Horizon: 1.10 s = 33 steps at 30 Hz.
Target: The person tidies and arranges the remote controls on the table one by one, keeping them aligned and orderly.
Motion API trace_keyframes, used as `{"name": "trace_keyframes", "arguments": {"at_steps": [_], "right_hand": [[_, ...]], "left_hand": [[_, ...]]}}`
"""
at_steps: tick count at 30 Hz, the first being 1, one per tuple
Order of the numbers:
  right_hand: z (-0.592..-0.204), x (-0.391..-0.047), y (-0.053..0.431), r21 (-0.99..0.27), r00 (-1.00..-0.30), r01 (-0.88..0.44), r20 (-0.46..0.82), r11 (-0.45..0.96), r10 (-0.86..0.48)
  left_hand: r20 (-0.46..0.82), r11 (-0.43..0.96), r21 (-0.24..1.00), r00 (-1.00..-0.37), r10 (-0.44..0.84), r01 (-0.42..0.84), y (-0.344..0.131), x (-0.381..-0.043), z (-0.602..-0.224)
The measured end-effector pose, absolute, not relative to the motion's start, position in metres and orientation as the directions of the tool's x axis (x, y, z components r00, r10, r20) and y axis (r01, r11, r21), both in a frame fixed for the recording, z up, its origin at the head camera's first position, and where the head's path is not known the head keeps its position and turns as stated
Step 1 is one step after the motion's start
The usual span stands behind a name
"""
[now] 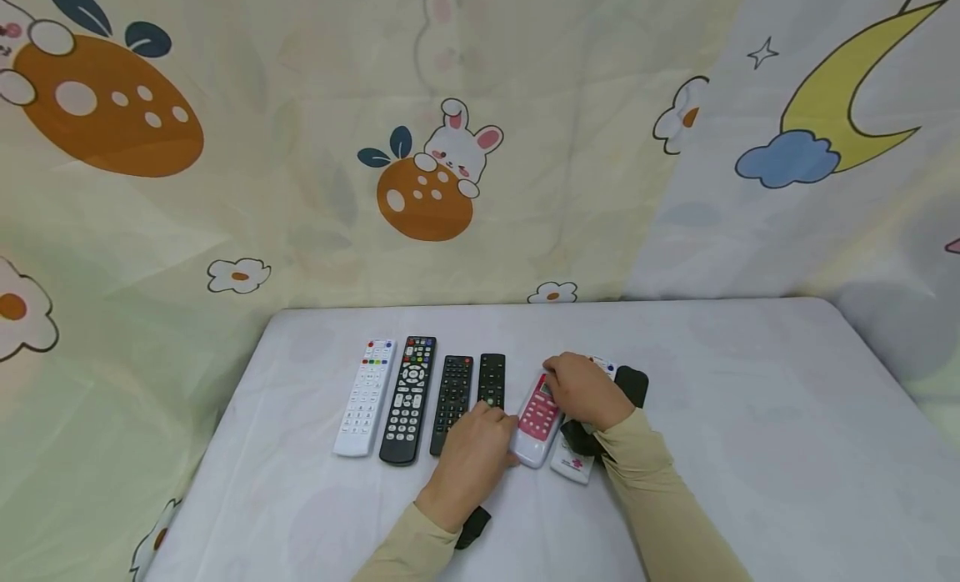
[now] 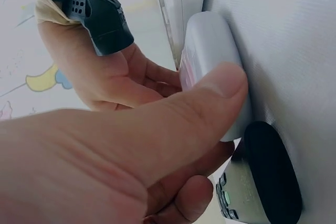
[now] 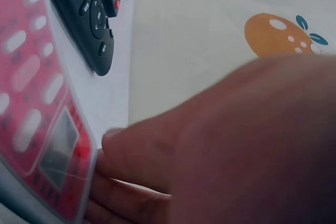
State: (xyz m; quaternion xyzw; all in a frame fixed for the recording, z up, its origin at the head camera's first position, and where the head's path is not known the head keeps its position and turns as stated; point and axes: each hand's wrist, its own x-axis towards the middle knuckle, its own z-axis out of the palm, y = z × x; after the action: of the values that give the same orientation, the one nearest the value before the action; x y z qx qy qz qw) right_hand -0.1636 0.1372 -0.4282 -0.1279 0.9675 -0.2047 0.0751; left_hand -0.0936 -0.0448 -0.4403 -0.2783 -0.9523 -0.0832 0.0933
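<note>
A white remote control with a pinkish-red button face (image 1: pixel 538 417) lies on the table between both hands. My left hand (image 1: pixel 474 449) holds its near left corner; in the left wrist view the thumb (image 2: pixel 226 80) presses against the white near end, with the other fingers bent beside it. At its far end my right hand (image 1: pixel 588 390) grips the edge, thumb and fingertips close together. Seen from the right wrist, the remote's small display (image 3: pixel 59 149) sits right by those fingers. A short black remote (image 1: pixel 492 380) is just left, its lower part hidden behind my left hand.
Further left, a white remote (image 1: pixel 365 398), a long black remote (image 1: pixel 408 403) and another black remote (image 1: pixel 452 398) stand in a row. Another white remote (image 1: pixel 573 464) lies partly under my right wrist. The white-covered table (image 1: pixel 750 415) meets a patterned cloth (image 1: pixel 315 190) behind.
</note>
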Motion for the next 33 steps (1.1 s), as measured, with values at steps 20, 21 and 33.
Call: {"name": "trace_keyframes", "arguments": {"at_steps": [20,21,33], "right_hand": [[-0.4270,-0.1650,0.1303,-0.522,-0.984,-0.157,0.013,0.839,-0.176],[-0.4268,-0.1651,0.1300,-0.531,-0.985,-0.153,0.016,0.834,-0.170],[-0.4308,-0.1689,0.1289,-0.565,-0.993,-0.087,-0.012,0.821,-0.114]], "left_hand": [[0.232,0.857,0.104,-0.850,0.473,0.505,-0.0472,-0.0946,-0.4357],[0.234,0.858,0.099,-0.850,0.472,0.504,-0.0473,-0.0945,-0.4355],[0.261,0.856,0.101,-0.844,0.468,0.506,-0.0458,-0.0929,-0.4349]]}}
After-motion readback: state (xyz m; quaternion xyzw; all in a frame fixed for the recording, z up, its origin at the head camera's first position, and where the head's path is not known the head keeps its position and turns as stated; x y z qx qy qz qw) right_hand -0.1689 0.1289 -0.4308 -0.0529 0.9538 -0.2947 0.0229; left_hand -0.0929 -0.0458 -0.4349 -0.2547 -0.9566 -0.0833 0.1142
